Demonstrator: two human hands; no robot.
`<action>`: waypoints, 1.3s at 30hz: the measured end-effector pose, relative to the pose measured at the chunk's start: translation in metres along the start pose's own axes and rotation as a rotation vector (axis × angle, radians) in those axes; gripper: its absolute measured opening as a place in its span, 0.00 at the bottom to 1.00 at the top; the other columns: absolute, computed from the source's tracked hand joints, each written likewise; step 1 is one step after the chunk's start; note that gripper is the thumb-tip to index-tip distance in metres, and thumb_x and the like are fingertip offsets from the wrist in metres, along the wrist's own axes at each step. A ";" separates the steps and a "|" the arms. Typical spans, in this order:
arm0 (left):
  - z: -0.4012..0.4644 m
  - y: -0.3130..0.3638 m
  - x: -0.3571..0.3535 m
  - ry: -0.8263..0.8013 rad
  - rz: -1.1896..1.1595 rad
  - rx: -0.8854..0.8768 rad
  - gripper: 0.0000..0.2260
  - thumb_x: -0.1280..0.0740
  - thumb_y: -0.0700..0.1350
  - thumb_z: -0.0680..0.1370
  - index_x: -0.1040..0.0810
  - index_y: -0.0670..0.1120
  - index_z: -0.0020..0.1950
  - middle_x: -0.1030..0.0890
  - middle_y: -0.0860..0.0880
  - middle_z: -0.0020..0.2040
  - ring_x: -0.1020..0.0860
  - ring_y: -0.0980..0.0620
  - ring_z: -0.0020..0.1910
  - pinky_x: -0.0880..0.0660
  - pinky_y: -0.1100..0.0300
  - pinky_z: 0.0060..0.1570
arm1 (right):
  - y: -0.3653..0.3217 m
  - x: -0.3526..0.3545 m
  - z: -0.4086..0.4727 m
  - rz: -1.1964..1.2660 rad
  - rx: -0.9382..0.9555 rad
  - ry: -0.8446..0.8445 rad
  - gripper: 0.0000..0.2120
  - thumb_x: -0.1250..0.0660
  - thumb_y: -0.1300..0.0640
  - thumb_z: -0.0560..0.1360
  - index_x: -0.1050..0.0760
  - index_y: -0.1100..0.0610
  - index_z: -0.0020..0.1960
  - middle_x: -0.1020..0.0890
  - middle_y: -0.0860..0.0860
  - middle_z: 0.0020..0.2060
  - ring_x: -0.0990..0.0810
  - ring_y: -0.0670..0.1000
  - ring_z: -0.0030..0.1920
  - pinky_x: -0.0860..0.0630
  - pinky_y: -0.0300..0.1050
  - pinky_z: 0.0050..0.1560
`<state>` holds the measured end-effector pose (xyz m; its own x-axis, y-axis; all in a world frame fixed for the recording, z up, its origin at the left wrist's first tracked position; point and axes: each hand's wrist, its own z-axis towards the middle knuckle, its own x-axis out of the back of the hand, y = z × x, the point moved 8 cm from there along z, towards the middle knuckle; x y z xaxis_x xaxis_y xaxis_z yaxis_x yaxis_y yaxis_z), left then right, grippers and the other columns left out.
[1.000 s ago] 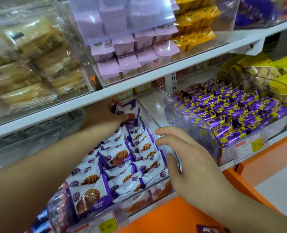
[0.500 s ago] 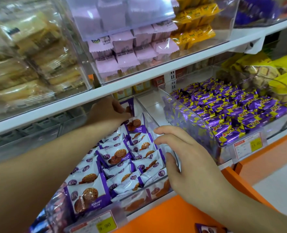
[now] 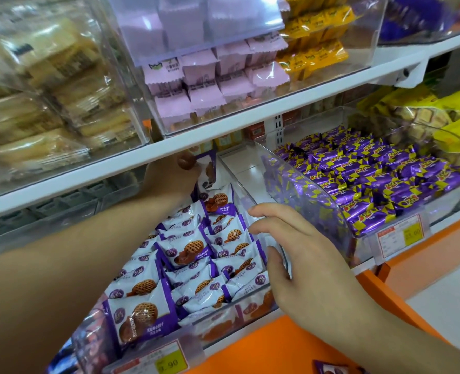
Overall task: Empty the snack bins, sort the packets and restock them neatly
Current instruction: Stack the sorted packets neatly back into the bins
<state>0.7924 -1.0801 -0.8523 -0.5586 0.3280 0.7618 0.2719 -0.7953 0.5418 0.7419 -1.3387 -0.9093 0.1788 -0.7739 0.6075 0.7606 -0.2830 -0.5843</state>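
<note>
Left hand (image 3: 169, 179) pinching upright biscuit packet (image 3: 208, 168) at 12 o'clock of bin (image 3: 250, 195); right hand (image 3: 299, 255) fingers spread on bin wall at 3 o'clock.

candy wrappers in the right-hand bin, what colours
Purple with yellow markings, seen in the head view: candy wrappers.

The left hand (image 3: 169, 179) reaches so far back under the white shelf (image 3: 223, 128) that its fingertips are mostly hidden behind the packet (image 3: 208, 171) it's at, so can't tell the grip. Bottom edge cuts off a purple packet (image 3: 328, 369) on the orange counter (image 3: 264, 344). The pale packs (image 3: 48, 103) on the far left are just blur, and the price tag (image 3: 166, 363) text is too small to read.
</note>
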 end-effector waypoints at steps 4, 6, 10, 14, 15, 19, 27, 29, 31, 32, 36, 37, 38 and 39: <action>0.005 0.002 0.001 0.013 -0.008 -0.078 0.07 0.30 0.48 0.82 0.20 0.49 0.59 0.17 0.51 0.53 0.20 0.54 0.51 0.27 0.65 0.52 | 0.000 0.000 0.000 0.000 -0.001 -0.006 0.18 0.34 0.68 0.76 0.23 0.50 0.60 0.29 0.36 0.70 0.25 0.44 0.67 0.28 0.40 0.65; 0.009 0.000 -0.001 -0.010 0.006 -0.104 0.07 0.30 0.46 0.82 0.19 0.48 0.59 0.17 0.50 0.51 0.21 0.57 0.48 0.30 0.70 0.47 | 0.000 0.001 0.000 0.003 -0.002 -0.004 0.18 0.34 0.68 0.76 0.23 0.50 0.61 0.29 0.36 0.70 0.25 0.44 0.67 0.28 0.40 0.65; 0.020 -0.006 0.003 -0.005 0.125 -0.101 0.08 0.34 0.47 0.84 0.20 0.45 0.57 0.17 0.48 0.50 0.21 0.52 0.46 0.27 0.65 0.46 | 0.000 0.000 0.000 0.006 0.001 -0.006 0.19 0.34 0.68 0.76 0.23 0.50 0.60 0.29 0.36 0.70 0.25 0.44 0.67 0.28 0.40 0.65; 0.017 0.003 -0.008 -0.147 0.215 -0.206 0.07 0.33 0.41 0.83 0.19 0.50 0.58 0.19 0.51 0.50 0.21 0.54 0.43 0.31 0.70 0.37 | 0.001 0.000 -0.001 0.003 0.004 -0.004 0.19 0.34 0.68 0.76 0.23 0.49 0.60 0.29 0.36 0.71 0.25 0.44 0.66 0.28 0.40 0.65; 0.017 0.004 -0.010 -0.163 0.231 -0.218 0.06 0.32 0.42 0.83 0.18 0.51 0.57 0.18 0.51 0.50 0.21 0.55 0.41 0.30 0.68 0.35 | 0.001 0.000 -0.001 0.002 0.004 -0.004 0.19 0.34 0.68 0.76 0.23 0.49 0.60 0.29 0.36 0.71 0.25 0.44 0.67 0.28 0.41 0.65; 0.015 0.001 -0.016 -0.220 0.249 -0.197 0.07 0.31 0.44 0.82 0.16 0.51 0.58 0.18 0.54 0.51 0.23 0.60 0.40 0.30 0.68 0.37 | 0.001 0.000 -0.001 0.005 0.003 -0.010 0.19 0.34 0.68 0.76 0.23 0.49 0.61 0.30 0.35 0.71 0.25 0.43 0.68 0.27 0.41 0.66; 0.022 -0.009 -0.018 -0.348 0.181 -0.069 0.15 0.27 0.64 0.74 0.17 0.56 0.53 0.16 0.57 0.46 0.17 0.56 0.44 0.18 0.56 0.45 | 0.000 0.000 -0.001 -0.007 0.003 -0.014 0.19 0.35 0.67 0.77 0.24 0.47 0.61 0.31 0.34 0.72 0.26 0.42 0.68 0.26 0.42 0.65; 0.023 -0.006 -0.021 -0.319 0.188 -0.074 0.16 0.24 0.63 0.71 0.18 0.55 0.51 0.16 0.57 0.44 0.18 0.57 0.44 0.20 0.58 0.43 | 0.000 0.000 -0.001 -0.011 0.008 -0.013 0.19 0.34 0.67 0.77 0.24 0.47 0.61 0.31 0.34 0.72 0.26 0.42 0.68 0.26 0.42 0.65; 0.024 -0.004 -0.023 -0.270 0.188 -0.095 0.13 0.21 0.57 0.72 0.18 0.53 0.50 0.16 0.56 0.44 0.18 0.57 0.44 0.23 0.62 0.40 | 0.001 0.000 -0.001 -0.014 0.009 -0.015 0.19 0.34 0.67 0.77 0.24 0.47 0.61 0.31 0.34 0.72 0.26 0.42 0.68 0.26 0.42 0.65; 0.023 -0.002 -0.024 -0.250 0.186 -0.113 0.11 0.21 0.54 0.73 0.18 0.52 0.49 0.16 0.55 0.44 0.19 0.57 0.44 0.25 0.64 0.39 | 0.001 0.000 -0.001 -0.015 0.011 -0.014 0.19 0.34 0.67 0.77 0.24 0.47 0.61 0.31 0.34 0.72 0.26 0.42 0.68 0.27 0.42 0.65; 0.015 0.006 -0.021 -0.161 0.175 -0.226 0.04 0.27 0.46 0.79 0.15 0.50 0.53 0.16 0.55 0.51 0.22 0.61 0.45 0.30 0.73 0.43 | 0.001 -0.001 -0.001 -0.020 0.012 -0.018 0.18 0.34 0.66 0.77 0.24 0.47 0.61 0.31 0.33 0.72 0.27 0.42 0.69 0.26 0.41 0.66; 0.012 0.007 -0.017 -0.135 0.158 -0.237 0.05 0.28 0.47 0.80 0.15 0.50 0.55 0.16 0.55 0.52 0.23 0.63 0.45 0.32 0.74 0.42 | 0.001 -0.001 -0.001 -0.019 0.013 -0.020 0.18 0.34 0.66 0.78 0.24 0.47 0.61 0.31 0.34 0.72 0.27 0.42 0.69 0.26 0.42 0.66; 0.009 0.008 -0.012 -0.121 0.137 -0.242 0.06 0.29 0.49 0.80 0.15 0.51 0.55 0.17 0.58 0.51 0.23 0.64 0.45 0.33 0.75 0.41 | 0.001 -0.001 -0.001 -0.019 0.015 -0.023 0.18 0.34 0.66 0.78 0.24 0.47 0.61 0.31 0.34 0.72 0.27 0.42 0.69 0.26 0.42 0.66; 0.006 0.010 -0.009 -0.130 0.122 -0.251 0.06 0.29 0.52 0.80 0.15 0.53 0.54 0.18 0.60 0.50 0.23 0.64 0.45 0.33 0.75 0.41 | 0.001 -0.001 -0.001 -0.017 0.015 -0.024 0.18 0.35 0.67 0.78 0.24 0.48 0.61 0.31 0.34 0.72 0.26 0.43 0.69 0.26 0.43 0.66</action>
<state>0.8048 -1.0879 -0.8521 -0.4243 0.2717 0.8638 0.1196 -0.9288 0.3508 0.7418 -1.3390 -0.9114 0.1801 -0.7554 0.6300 0.7732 -0.2872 -0.5654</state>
